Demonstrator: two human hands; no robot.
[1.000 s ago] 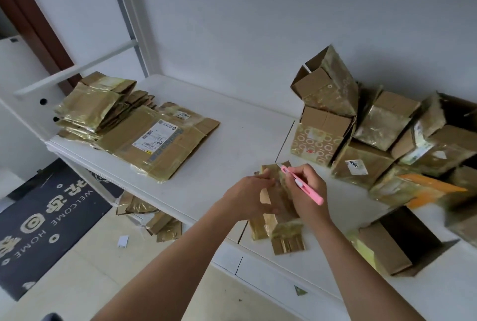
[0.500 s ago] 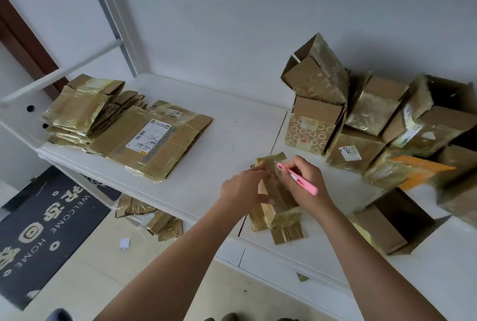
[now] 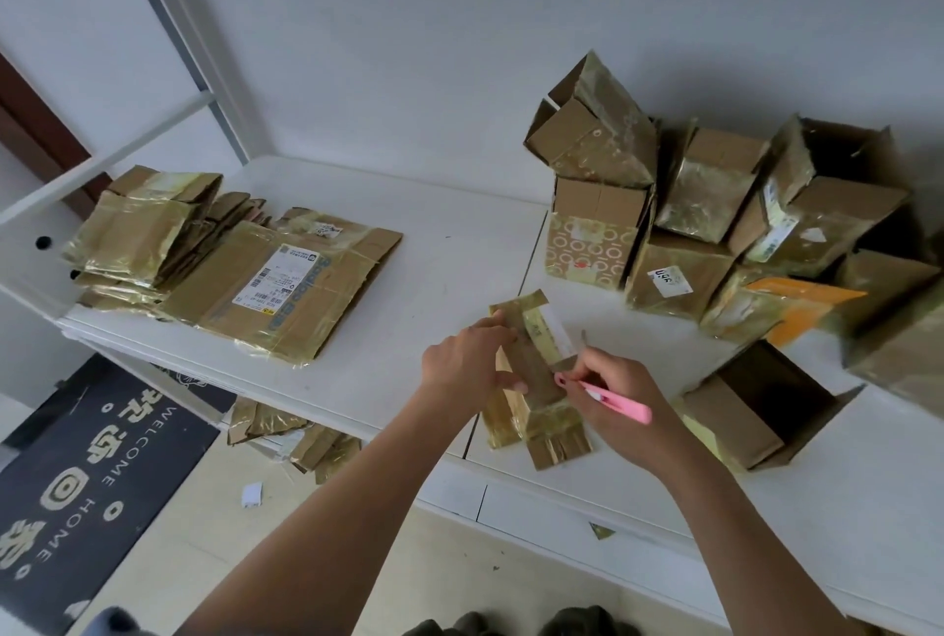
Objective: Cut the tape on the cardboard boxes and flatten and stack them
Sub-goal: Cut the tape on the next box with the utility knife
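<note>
White counter spanning the scene, seam running near-to-far just right of centre. Far right: heap of unflattened cardboard boxes, tape-wrapped, piled against the wall, some tilted, several with flaps open. Near right of heap: one open box lying on its side, mouth facing up and left. Far left: stack of flattened boxes, with a larger flattened box bearing a shipping label lying just beside it and partly over its right edge. On the floor under the counter's left part: loose cardboard pieces; dark welcome mat at near left.

Centre, near edge of counter: small taped box, collapsed and elongated, lying on the counter, far end lifted with a pale label strip showing. Left hand on its left side, fingers curled round the edge, thumb pressed to the top face. Right hand at its right side, grip closed round a pink cutter, tip touching the box's taped surface. Blade too small to make out.
</note>
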